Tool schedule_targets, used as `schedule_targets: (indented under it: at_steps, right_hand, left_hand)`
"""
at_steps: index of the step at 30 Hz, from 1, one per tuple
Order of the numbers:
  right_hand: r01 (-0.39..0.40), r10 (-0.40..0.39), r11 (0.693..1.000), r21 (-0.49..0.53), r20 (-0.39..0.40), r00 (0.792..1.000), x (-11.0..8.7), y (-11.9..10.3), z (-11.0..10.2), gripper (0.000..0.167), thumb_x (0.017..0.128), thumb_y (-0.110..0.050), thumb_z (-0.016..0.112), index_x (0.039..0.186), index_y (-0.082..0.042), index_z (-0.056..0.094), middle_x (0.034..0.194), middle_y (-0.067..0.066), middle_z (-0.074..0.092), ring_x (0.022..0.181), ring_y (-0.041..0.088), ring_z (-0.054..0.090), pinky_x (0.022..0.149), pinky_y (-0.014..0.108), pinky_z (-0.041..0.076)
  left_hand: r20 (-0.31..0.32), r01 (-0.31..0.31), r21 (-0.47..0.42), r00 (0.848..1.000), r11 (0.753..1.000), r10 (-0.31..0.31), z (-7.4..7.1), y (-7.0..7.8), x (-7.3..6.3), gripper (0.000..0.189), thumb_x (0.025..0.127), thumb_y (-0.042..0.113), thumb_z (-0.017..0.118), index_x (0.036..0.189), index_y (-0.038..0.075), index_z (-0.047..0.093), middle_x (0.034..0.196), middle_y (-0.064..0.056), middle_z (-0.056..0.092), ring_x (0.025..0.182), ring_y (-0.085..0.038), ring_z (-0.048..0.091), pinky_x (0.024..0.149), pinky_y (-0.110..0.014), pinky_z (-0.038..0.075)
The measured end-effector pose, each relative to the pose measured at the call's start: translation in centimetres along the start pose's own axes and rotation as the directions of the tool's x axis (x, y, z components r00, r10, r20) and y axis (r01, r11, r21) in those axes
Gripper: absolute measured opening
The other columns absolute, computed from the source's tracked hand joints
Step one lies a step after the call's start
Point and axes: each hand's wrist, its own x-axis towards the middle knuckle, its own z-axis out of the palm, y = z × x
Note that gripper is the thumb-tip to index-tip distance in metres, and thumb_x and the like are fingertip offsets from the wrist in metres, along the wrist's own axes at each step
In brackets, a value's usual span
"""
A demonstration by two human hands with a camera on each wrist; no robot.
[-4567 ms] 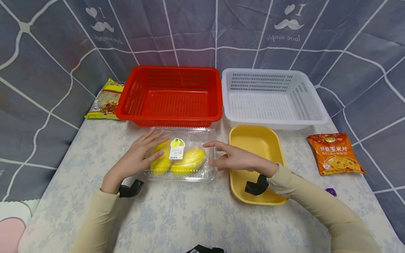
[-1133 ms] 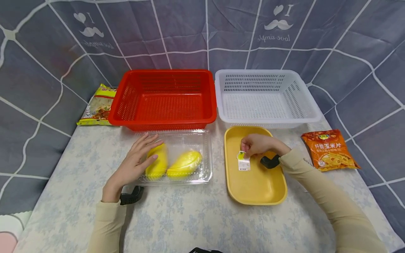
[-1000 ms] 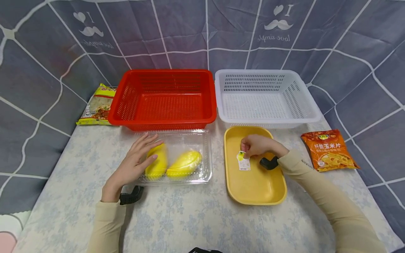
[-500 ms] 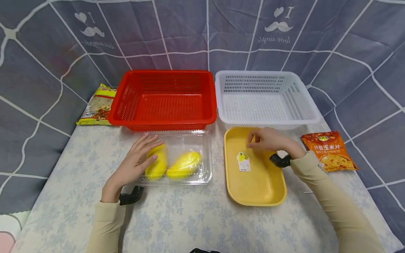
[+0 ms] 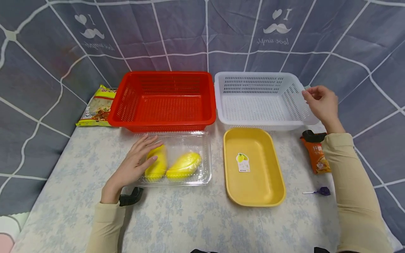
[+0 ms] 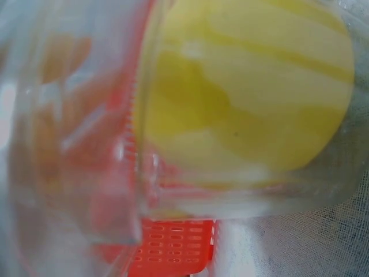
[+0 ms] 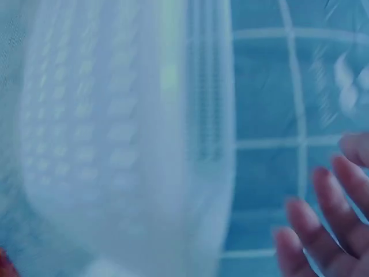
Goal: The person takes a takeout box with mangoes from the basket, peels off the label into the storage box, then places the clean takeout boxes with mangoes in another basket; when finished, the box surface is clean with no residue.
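My left hand [image 5: 131, 165] rests with extended fingers on the left side of a clear plastic clamshell box [image 5: 205, 175]. Two yellow mangoes, one on the left [image 5: 158, 163] and one on the right [image 5: 184, 165], lie inside it; the left wrist view has one mango [image 6: 248, 86] close up through the plastic. A white label sticker [image 5: 243, 163] with a mango picture lies in the yellow tray [image 5: 256, 191]. My right hand [image 5: 324, 105] is over the right rim of the white basket [image 5: 262, 123], fingers loosely bent; nothing appears in them in the right wrist view.
A red basket [image 5: 161, 124] stands behind the clamshell box, left of the white one. Beside it lies a yellow food packet [image 5: 99, 105]. On the right are an orange snack bag [image 5: 317, 154], partly behind my right forearm, and a purple lollipop [image 5: 323, 191].
The sticker has gone from the box lid into the yellow tray, where my right hand let go of it. That hand has since moved right and back; my left hand stays on the box.
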Motion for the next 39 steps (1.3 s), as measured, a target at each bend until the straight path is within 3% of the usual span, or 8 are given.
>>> schedule_targets:
  at_steps: [3, 5, 11, 17, 20, 29, 34, 39]
  right_hand:
    - [-0.095, 0.098, 0.995, 0.031, -0.125, 0.987, 0.8, 2.0, 0.2, 0.028, 0.091, -0.036, 0.061, 0.102, -0.011, 0.063, 0.076, -0.021, 0.049, 0.069, -0.004, 0.045, 0.062, 0.016, 0.035]
    - [-0.149, 0.153, 0.988, 0.038, -0.140, 0.978, 1.1, 3.1, 0.3, 0.035, 0.092, -0.038, 0.058, 0.111, -0.010, 0.063, 0.086, -0.015, 0.051, 0.073, -0.005, 0.044, 0.065, 0.017, 0.036]
    - [-0.238, 0.236, 0.966, 0.104, 0.032, 0.971, 1.6, 5.6, 1.1, 0.054, 0.098, -0.036, 0.045, 0.145, -0.011, 0.038, 0.122, 0.011, 0.048, 0.085, -0.001, 0.045, 0.073, 0.019, 0.039]
    - [-0.296, 0.247, 0.926, 0.234, 0.216, 0.945, 1.6, 7.1, 1.5, 0.051, 0.101, -0.032, 0.036, 0.151, -0.019, 0.029, 0.110, -0.002, 0.045, 0.086, 0.001, 0.047, 0.068, 0.014, 0.042]
    - [-0.333, 0.254, 0.897, 0.292, 0.276, 0.927, 1.6, 7.4, 1.4, 0.050, 0.102, -0.035, 0.034, 0.150, -0.024, 0.030, 0.114, -0.003, 0.045, 0.089, 0.003, 0.049, 0.067, 0.013, 0.045]
    - [-0.358, 0.215, 0.805, 0.473, 0.331, 0.919, 1.5, 8.0, 1.4, 0.047, 0.102, -0.032, 0.036, 0.149, -0.026, 0.033, 0.111, -0.004, 0.047, 0.089, 0.004, 0.052, 0.066, 0.015, 0.047]
    - [-0.344, 0.198, 0.806, 0.481, 0.327, 0.924, 1.7, 8.1, 1.6, 0.047, 0.103, -0.032, 0.036, 0.149, -0.024, 0.033, 0.112, -0.003, 0.047, 0.088, 0.003, 0.053, 0.065, 0.016, 0.048]
    - [-0.343, 0.197, 0.800, 0.492, 0.326, 0.925, 1.8, 8.3, 1.7, 0.048, 0.103, -0.031, 0.036, 0.149, -0.023, 0.032, 0.110, -0.004, 0.048, 0.086, 0.002, 0.054, 0.065, 0.015, 0.048]
  left_hand:
    - [-0.001, -0.005, 0.004, 1.000, 1.000, 0.005, 0.0, -0.1, 0.0, 0.044, 0.095, 0.016, 0.059, 0.138, 0.012, 0.052, 0.150, -0.008, 0.033, 0.142, -0.027, 0.009, 0.108, -0.059, 0.011]
    - [0.001, -0.006, 0.003, 1.000, 1.000, 0.006, 0.0, -0.1, 0.1, 0.044, 0.095, 0.016, 0.059, 0.138, 0.012, 0.052, 0.150, -0.008, 0.033, 0.142, -0.027, 0.009, 0.108, -0.059, 0.010]
    - [0.001, -0.008, 0.001, 1.000, 1.000, 0.008, 0.1, -0.1, 0.1, 0.044, 0.095, 0.015, 0.059, 0.138, 0.013, 0.052, 0.150, -0.008, 0.033, 0.142, -0.028, 0.009, 0.108, -0.059, 0.010]
    - [0.002, -0.010, 0.006, 1.000, 1.000, 0.010, 0.1, 0.0, 0.1, 0.044, 0.095, 0.015, 0.059, 0.138, 0.013, 0.051, 0.150, -0.008, 0.033, 0.142, -0.028, 0.009, 0.108, -0.059, 0.010]
    - [0.005, -0.006, 0.008, 1.000, 1.000, 0.006, 0.1, 0.1, 0.1, 0.044, 0.095, 0.016, 0.059, 0.138, 0.013, 0.051, 0.150, -0.008, 0.033, 0.142, -0.028, 0.009, 0.108, -0.060, 0.011]
    - [-0.013, 0.016, -0.006, 1.000, 1.000, -0.017, 0.1, 0.3, -0.1, 0.044, 0.094, 0.015, 0.060, 0.137, 0.014, 0.053, 0.151, -0.007, 0.031, 0.142, -0.029, 0.009, 0.107, -0.062, 0.010]
    - [-0.041, 0.141, -0.066, 0.989, 0.988, -0.144, 0.0, 0.6, -0.4, 0.045, 0.093, 0.016, 0.063, 0.137, 0.013, 0.053, 0.157, -0.008, 0.012, 0.142, -0.032, -0.002, 0.100, -0.071, 0.006]
    - [0.002, 0.317, -0.118, 0.948, 0.941, -0.319, -0.4, 0.9, -0.7, 0.056, 0.094, 0.023, 0.061, 0.145, 0.015, 0.040, 0.157, -0.014, 0.001, 0.141, -0.037, -0.004, 0.095, -0.076, 0.011]
